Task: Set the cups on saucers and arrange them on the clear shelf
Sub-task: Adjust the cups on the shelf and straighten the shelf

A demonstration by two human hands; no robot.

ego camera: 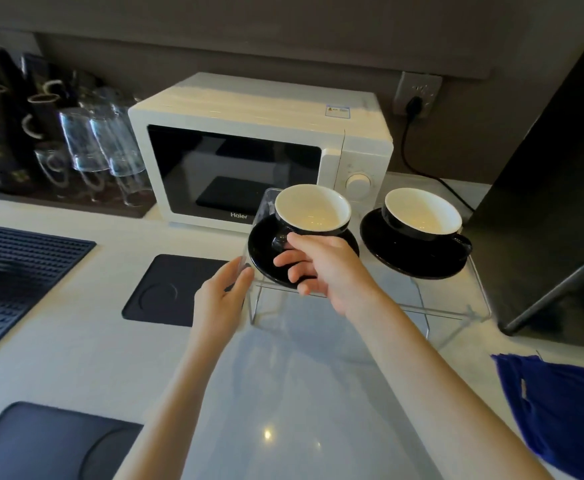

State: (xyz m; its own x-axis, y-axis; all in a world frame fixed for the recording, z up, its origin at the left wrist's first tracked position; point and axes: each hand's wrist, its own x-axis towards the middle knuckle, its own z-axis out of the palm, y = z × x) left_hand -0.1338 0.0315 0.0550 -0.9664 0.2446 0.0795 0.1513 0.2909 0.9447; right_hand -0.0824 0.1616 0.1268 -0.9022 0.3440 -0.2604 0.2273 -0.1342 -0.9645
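Two black cups with white insides stand on black saucers on the clear shelf (457,311). The left cup (313,211) sits on the left saucer (266,249). My right hand (321,263) has its thumb at this cup's handle and its fingers curled around the saucer's front rim. The right cup (422,216) rests on the right saucer (412,261), its handle pointing right, untouched. My left hand (223,294) lies against the shelf's front left corner with the fingers together and touches its edge.
A white microwave (259,150) stands right behind the shelf. Upturned glasses and dark mugs (86,140) fill a tray at the back left. A dark coaster mat (166,292) lies left of the shelf, a ribbed mat (17,282) further left. A blue cloth (560,410) is at the lower right.
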